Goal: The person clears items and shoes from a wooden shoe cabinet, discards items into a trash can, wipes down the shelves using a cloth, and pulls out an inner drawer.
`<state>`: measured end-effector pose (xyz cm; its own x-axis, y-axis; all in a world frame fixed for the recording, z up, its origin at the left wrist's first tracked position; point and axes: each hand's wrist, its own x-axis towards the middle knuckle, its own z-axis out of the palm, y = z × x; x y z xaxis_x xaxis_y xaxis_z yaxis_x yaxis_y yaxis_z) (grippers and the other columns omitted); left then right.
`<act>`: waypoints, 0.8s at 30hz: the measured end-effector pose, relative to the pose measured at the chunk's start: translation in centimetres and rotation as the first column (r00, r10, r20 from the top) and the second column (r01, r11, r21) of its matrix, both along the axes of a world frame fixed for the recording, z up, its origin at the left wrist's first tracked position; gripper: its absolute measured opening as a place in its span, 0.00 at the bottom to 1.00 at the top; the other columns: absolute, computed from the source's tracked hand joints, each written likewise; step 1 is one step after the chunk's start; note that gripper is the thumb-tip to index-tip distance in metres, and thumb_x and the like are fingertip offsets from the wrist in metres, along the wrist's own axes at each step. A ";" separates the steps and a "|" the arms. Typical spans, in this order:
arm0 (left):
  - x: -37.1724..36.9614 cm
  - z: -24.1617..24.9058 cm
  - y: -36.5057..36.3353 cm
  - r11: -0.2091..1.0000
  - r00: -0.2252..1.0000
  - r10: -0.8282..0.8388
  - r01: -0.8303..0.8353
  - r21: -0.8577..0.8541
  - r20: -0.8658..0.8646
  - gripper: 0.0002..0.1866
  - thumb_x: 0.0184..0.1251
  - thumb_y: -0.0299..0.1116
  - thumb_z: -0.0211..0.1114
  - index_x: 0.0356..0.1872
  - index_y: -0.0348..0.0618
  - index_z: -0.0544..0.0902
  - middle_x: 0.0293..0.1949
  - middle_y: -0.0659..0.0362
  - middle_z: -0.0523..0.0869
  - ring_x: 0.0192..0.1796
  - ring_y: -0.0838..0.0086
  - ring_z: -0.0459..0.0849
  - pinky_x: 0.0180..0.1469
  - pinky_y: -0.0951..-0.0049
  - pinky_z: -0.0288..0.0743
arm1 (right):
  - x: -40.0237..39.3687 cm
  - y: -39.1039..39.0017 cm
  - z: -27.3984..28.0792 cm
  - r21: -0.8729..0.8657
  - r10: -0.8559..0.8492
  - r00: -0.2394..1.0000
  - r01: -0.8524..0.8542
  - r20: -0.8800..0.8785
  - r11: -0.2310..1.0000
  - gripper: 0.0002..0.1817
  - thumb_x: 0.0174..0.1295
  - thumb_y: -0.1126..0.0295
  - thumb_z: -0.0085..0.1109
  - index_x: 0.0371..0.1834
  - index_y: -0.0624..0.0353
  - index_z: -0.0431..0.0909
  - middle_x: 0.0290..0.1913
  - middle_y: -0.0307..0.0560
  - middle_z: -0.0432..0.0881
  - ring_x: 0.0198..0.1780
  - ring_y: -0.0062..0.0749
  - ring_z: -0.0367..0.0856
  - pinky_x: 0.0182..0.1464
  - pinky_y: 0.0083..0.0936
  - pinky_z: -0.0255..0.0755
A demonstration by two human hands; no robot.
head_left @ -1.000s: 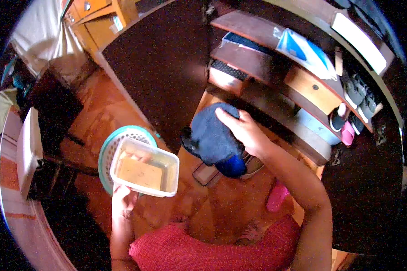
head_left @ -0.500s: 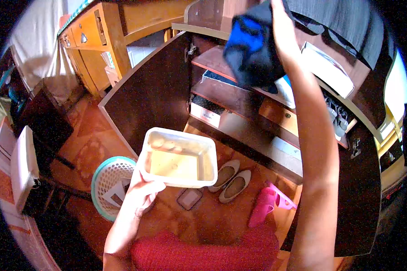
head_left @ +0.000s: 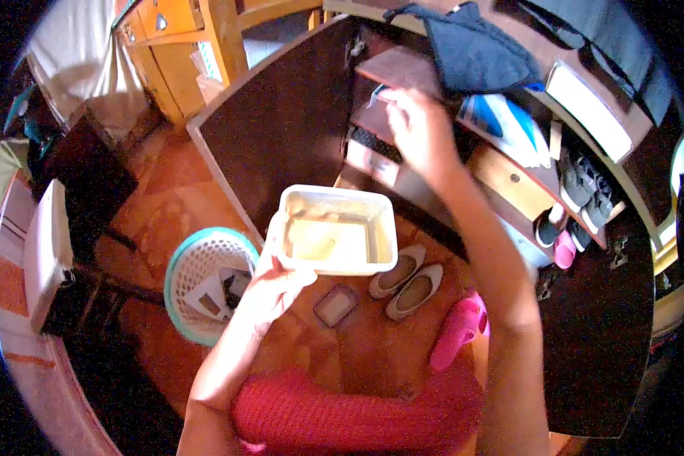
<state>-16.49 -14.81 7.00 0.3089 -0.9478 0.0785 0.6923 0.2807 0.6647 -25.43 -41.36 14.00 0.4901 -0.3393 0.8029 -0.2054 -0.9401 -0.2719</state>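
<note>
My left hand grips a pale rectangular plastic container by its near left side, with the thumb at the rim. The container is tilted toward me, and some light brown patches show inside it. My right hand is raised in front of the open cabinet's upper shelf, its fingers stretched out and somewhat blurred. Just beyond the fingertips shows the blue-edged rim of a box, mostly hidden behind the hand. A dark cloth item lies draped over the cabinet's top edge.
Dark cabinet doors stand open on both sides. Sneakers and a blue-white package rest on the shelves. On the floor are a white-and-teal basket, pale flat shoes, pink slippers and a small tray.
My right hand has let go of the dark cloth item, which now lies on the cabinet top, and has come down to the shelf. The container has shifted in view with my left hand.
</note>
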 end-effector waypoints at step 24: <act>3.7 -4.9 10.9 0.912 0.946 0.295 -0.320 0.256 0.133 0.42 0.41 0.19 0.71 0.63 0.35 0.61 0.54 0.53 0.75 0.53 0.70 0.76 0.49 0.75 0.74 | -3.9 17.2 -40.2 -0.214 0.043 0.596 -0.354 -0.802 0.911 0.15 0.54 0.68 0.51 0.44 0.59 0.76 0.48 0.50 0.77 0.51 0.39 0.73 0.49 0.36 0.71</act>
